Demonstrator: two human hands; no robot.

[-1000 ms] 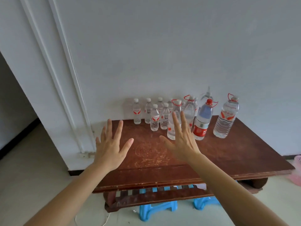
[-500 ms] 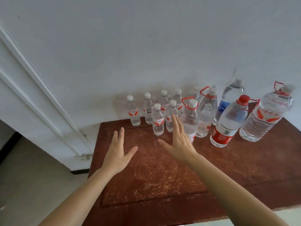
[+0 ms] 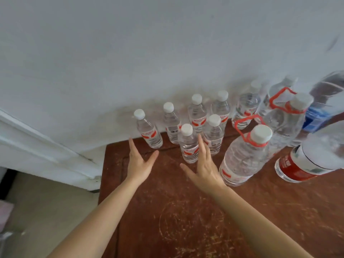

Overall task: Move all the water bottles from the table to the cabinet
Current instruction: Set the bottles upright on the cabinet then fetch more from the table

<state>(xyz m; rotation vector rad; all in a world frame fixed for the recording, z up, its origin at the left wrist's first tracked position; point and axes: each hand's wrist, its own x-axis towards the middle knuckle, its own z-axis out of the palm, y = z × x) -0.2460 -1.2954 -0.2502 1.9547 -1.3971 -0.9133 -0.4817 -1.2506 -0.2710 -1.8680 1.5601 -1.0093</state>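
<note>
Both hands now sit closer to the small bottles at frame centre: left hand (image 3: 138, 165) and right hand (image 3: 204, 164) spread flat-fingered, gripping nothing, above the table (image 3: 186, 220).

I am looking over every label here and finding no word or number I can read. The small bottles (image 3: 188, 146) are wearing white labels with red wing-like marks, and the print on them is too blurred to make out. The back-row bottle (image 3: 171, 124) is showing a dark barcode patch with illegible digits. The big bottle (image 3: 243, 157) is carrying a white label with a red patch low down. The red-banded bottle (image 3: 297, 164) is showing white strokes I cannot read, and the blue-labelled bottle (image 3: 316, 118) is just as blurred.
</note>
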